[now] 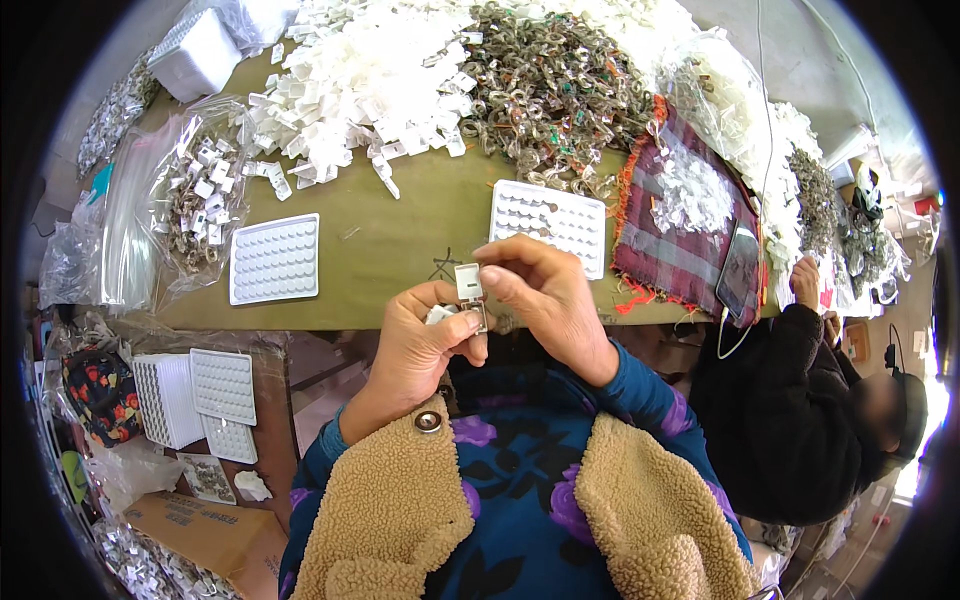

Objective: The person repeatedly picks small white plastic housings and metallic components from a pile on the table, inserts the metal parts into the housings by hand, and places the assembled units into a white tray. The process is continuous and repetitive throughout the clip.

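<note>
Just in front of my body, over the table's near edge, both my hands meet at a small white plastic piece with a dark slot in its face. Below it, my left hand pinches a small clear or metallic part joined to the white piece. Another white bit shows among the left fingers. With bent thumb and forefinger, my right hand grips the white piece's right edge. Beyond the right hand lies a white moulded tray holding small parts in its pockets. A similar white tray lies to the left.
Heaps of white plastic parts and clear-grey parts cover the far table. On the right lie a plaid cloth with clear bits, and a cabled phone. A person in dark clothes sits right. Stacked trays stand lower left.
</note>
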`<state>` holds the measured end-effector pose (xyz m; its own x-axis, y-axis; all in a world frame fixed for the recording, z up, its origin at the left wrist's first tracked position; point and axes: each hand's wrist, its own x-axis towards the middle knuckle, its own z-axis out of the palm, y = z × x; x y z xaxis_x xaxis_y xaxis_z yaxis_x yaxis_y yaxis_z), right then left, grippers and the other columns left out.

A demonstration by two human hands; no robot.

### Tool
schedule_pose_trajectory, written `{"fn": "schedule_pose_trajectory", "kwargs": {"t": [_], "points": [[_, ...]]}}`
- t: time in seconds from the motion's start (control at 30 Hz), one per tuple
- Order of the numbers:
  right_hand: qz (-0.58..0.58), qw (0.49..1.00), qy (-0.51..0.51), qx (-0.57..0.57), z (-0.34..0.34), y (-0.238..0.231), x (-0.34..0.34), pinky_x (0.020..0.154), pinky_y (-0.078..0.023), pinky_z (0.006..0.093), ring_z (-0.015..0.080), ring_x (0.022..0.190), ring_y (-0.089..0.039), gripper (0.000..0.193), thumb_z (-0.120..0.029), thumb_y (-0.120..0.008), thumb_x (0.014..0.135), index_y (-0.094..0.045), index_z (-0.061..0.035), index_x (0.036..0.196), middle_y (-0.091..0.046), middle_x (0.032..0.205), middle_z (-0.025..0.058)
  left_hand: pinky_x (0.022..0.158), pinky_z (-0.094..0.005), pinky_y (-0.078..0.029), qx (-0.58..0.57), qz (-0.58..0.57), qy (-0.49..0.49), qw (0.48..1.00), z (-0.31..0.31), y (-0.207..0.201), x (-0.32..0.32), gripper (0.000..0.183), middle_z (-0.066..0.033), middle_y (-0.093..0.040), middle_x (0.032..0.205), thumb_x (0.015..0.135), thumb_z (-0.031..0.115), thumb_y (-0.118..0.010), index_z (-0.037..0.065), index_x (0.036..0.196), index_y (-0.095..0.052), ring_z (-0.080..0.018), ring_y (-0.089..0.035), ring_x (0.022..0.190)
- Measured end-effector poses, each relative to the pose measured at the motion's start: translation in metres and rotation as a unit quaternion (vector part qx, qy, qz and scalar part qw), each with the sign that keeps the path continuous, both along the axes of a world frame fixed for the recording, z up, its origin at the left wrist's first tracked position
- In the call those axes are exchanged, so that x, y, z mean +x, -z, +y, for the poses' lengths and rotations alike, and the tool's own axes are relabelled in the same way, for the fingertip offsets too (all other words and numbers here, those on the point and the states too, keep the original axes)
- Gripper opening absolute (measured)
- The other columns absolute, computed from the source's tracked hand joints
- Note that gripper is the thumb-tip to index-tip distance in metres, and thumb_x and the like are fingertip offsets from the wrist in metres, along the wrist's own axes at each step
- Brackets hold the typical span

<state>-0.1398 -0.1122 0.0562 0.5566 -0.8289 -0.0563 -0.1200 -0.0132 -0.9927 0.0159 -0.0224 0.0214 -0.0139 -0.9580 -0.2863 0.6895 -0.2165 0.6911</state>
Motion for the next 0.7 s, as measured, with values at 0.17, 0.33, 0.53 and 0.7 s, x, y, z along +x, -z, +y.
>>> {"fn": "schedule_pose_trajectory", "kwargs": {"t": [0.17,0.33,0.53,0.7], "points": [[0.038,0.993,0.003,-0.113,0.002,0.0,-0.001,0.061,-0.049,0.0297,0.014,0.073,-0.063,0.014,-0.008,-0.075,0.085,-0.066,0.0024,0.085,-0.067,0.085,0.0068,0.048,-0.0225,-0.048,0.036,0.102,0.052,0.993,0.001,0.008,-0.001,0.02,-0.0075,-0.067,0.084,0.088,0.011,-0.074,-0.001,0.1,-0.063,-0.0089,-0.056,0.055],[-0.041,0.954,-0.12,-0.273,0.007,-0.004,-0.016,0.077,-0.05,0.037,0.027,0.093,-0.061,0.028,-0.009,-0.08,0.074,-0.071,-0.002,0.1,-0.062,0.109,0.0109,0.047,-0.0146,-0.04,0.003,0.267,0.056,0.962,0.004,0.017,-0.001,0.031,-0.0022,-0.063,0.089,0.09,0.024,-0.074,0.0,0.105,-0.061,-0.0005,-0.044,0.053],[-0.028,0.852,-0.033,-0.521,0.008,0.014,-0.014,0.075,-0.051,0.039,0.028,0.086,-0.062,0.029,-0.005,-0.08,0.067,-0.067,0.0008,0.092,-0.063,0.1,0.012,0.048,-0.0142,-0.036,0.035,0.224,0.05,0.973,0.002,0.022,-0.007,0.028,0.0034,-0.058,0.085,0.095,0.03,-0.067,0.006,0.106,-0.058,0.0005,-0.042,0.053],[-0.064,0.805,-0.036,-0.589,-0.001,0.02,-0.024,0.068,-0.052,0.0378,0.028,0.08,-0.063,0.021,-0.001,-0.076,0.073,-0.064,0.0042,0.088,-0.062,0.09,0.0131,0.048,-0.0159,-0.037,0.03,0.21,0.08,0.974,-0.002,0.014,-0.016,0.021,0.0032,-0.05,0.076,0.099,0.025,-0.063,0.009,0.094,-0.051,-0.0008,-0.042,0.051]]}}
